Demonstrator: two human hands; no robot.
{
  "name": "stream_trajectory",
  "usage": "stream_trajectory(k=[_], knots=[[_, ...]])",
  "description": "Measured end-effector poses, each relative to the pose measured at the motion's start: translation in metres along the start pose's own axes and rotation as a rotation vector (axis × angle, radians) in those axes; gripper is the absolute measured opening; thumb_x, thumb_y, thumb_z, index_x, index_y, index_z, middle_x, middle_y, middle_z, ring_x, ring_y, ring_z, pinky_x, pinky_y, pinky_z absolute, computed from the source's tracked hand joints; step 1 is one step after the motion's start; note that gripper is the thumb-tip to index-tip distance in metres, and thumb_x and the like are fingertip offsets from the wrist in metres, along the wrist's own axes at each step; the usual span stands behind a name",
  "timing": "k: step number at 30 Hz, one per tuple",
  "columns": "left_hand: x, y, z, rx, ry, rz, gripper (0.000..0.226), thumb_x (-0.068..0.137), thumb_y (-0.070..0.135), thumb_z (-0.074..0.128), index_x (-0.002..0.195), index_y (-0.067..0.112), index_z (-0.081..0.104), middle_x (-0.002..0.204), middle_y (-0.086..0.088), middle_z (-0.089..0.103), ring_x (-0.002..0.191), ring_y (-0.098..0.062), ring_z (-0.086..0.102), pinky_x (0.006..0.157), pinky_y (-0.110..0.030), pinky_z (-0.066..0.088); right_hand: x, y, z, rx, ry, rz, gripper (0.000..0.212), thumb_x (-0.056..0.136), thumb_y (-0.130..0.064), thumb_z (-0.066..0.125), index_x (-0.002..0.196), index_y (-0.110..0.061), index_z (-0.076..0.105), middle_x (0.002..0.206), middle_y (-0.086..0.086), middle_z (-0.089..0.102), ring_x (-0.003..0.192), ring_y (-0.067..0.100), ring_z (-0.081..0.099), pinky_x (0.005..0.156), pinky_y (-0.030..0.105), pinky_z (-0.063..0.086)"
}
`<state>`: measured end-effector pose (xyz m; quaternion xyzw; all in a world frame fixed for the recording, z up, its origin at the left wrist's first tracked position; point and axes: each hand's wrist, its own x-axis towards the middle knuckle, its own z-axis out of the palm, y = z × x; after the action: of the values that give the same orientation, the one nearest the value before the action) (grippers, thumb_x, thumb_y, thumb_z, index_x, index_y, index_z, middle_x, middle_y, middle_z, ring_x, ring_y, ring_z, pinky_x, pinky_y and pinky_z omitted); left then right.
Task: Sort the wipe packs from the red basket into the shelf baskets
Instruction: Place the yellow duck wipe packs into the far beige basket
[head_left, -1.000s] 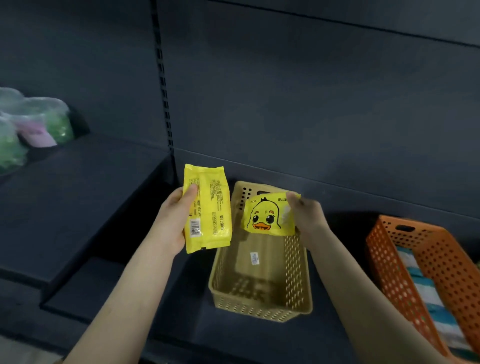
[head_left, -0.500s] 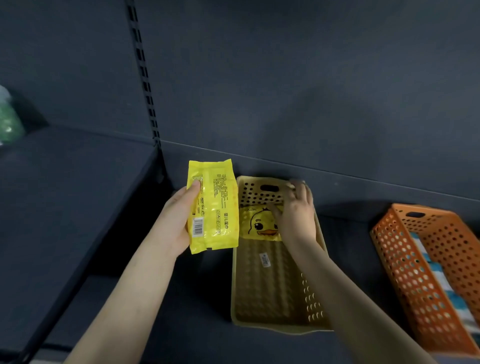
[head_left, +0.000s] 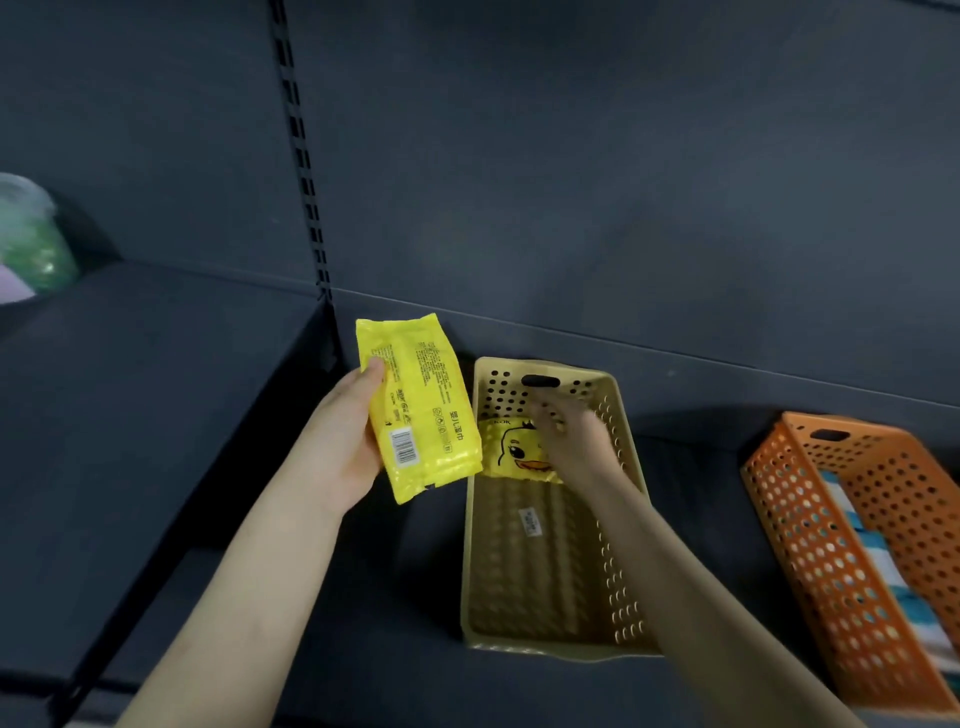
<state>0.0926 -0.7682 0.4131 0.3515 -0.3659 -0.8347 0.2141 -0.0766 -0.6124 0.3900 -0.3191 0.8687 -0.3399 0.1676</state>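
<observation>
The left hand (head_left: 345, 447) keeps its grip clamped round a yellow plastic wipe pack (head_left: 418, 408), upright just left of the tan perforated plastic basket (head_left: 540, 644). The blurred right hand (head_left: 576, 441) lies over a yellow duck-print wipe pack (head_left: 517, 452) at that basket's far end; I cannot tell its grip. Probably best to lay packs flat, far end first. Right of it, an orange perforated plastic basket (head_left: 810, 530) holds blue-and-white striped packs (head_left: 872, 551)

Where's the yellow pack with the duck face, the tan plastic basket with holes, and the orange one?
Yellow duck-face wipe pack (head_left: 519, 453): head view, on the duck's printed face.
Tan perforated plastic basket (head_left: 524, 582): head view, its bare floor.
Orange perforated plastic basket (head_left: 810, 540): head view, its left side wall.
</observation>
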Motion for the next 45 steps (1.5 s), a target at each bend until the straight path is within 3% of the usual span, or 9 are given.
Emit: stream_trajectory(k=[4,8,12,15,18,21,30,40,45], knots=[[-0.009,0.009,0.023,-0.03,-0.025,0.049,0.037,0.099,0.035,0.049,0.13,0.014,0.054,0.12,-0.009,0.069,0.107,-0.025,0.068,0.076,-0.043,0.056,-0.025,-0.043,-0.037,0.492,-0.064,-0.199,0.037,0.097,-0.045,0.044,0.126,-0.031,0.061,0.124,-0.017,0.063,0.118,0.001,0.055,0.101,0.033,0.047],[-0.024,0.007,0.068,0.131,-0.216,0.083,0.045,0.099,0.045,0.043,0.131,0.016,0.056,0.127,-0.006,0.065,0.116,-0.027,0.062,0.089,-0.044,0.055,-0.042,-0.057,-0.044,0.694,-0.23,-0.078,0.051,0.086,-0.065,0.046,0.129,-0.038,0.056,0.125,-0.014,0.063,0.117,0.007,0.058,0.1,0.036,0.048],[-0.028,0.009,0.084,0.237,-0.394,0.05,0.054,0.097,0.052,0.035,0.135,0.016,0.05,0.13,-0.005,0.062,0.116,-0.03,0.062,0.102,-0.045,0.047,-0.04,-0.032,-0.046,0.989,-0.15,0.164,0.03,0.09,-0.029,0.066,0.118,-0.023,0.059,0.116,0.005,0.068,0.104,0.024,0.067,0.088,0.047,0.055],[-0.018,0.01,0.075,0.264,-0.274,0.237,0.041,0.102,0.041,0.035,0.127,0.015,0.054,0.127,-0.003,0.064,0.112,-0.026,0.064,0.1,-0.044,0.048,-0.038,-0.01,-0.051,1.014,-0.198,0.186,0.032,0.093,-0.018,0.061,0.125,-0.016,0.055,0.121,0.015,0.066,0.108,0.037,0.064,0.086,0.052,0.054],[0.005,-0.002,0.06,0.438,-0.07,0.328,0.031,0.101,0.039,0.042,0.126,0.026,0.054,0.137,0.006,0.055,0.128,-0.017,0.051,0.109,-0.04,0.039,-0.035,0.001,-0.06,0.953,-0.305,0.168,0.04,0.094,-0.012,0.059,0.133,-0.014,0.049,0.126,0.017,0.063,0.113,0.039,0.062,0.095,0.058,0.048],[0.024,-0.026,0.049,0.58,-0.116,0.243,0.044,0.098,0.051,0.041,0.14,0.038,0.043,0.152,0.013,0.036,0.141,-0.012,0.032,0.117,-0.044,0.024,-0.032,0.002,-0.067,0.771,-0.379,0.195,0.042,0.092,-0.012,0.061,0.133,-0.015,0.048,0.124,0.014,0.065,0.11,0.032,0.065,0.096,0.052,0.05],[0.039,-0.041,0.056,0.852,-0.272,0.165,0.06,0.099,0.056,0.028,0.153,0.04,0.008,0.162,0.013,0.003,0.149,-0.014,0.007,0.118,-0.039,0.011,-0.011,-0.002,-0.052,-0.482,-0.765,-0.011,0.057,0.09,-0.033,0.063,0.142,-0.023,0.043,0.144,0.001,0.047,0.132,0.022,0.043,0.11,0.045,0.035],[0.052,-0.053,0.054,0.997,-0.251,0.26,0.054,0.105,0.034,0.025,0.154,0.035,0.002,0.163,0.007,0.004,0.148,-0.016,0.015,0.116,-0.03,0.017,-0.017,0.019,-0.019,-0.805,-0.559,-0.194,0.062,0.087,-0.035,0.067,0.144,-0.031,0.041,0.131,0.001,0.05,0.122,0.021,0.047,0.097,0.036,0.041],[0.055,-0.053,0.053,1.008,-0.237,0.257,0.054,0.106,0.033,0.026,0.154,0.037,0.002,0.162,0.008,0.007,0.147,-0.017,0.019,0.115,-0.034,0.02,-0.019,0.022,-0.011,-0.763,-0.362,-0.236,0.047,0.092,-0.017,0.058,0.137,-0.026,0.047,0.126,0.002,0.052,0.116,0.024,0.054,0.091,0.041,0.05]])
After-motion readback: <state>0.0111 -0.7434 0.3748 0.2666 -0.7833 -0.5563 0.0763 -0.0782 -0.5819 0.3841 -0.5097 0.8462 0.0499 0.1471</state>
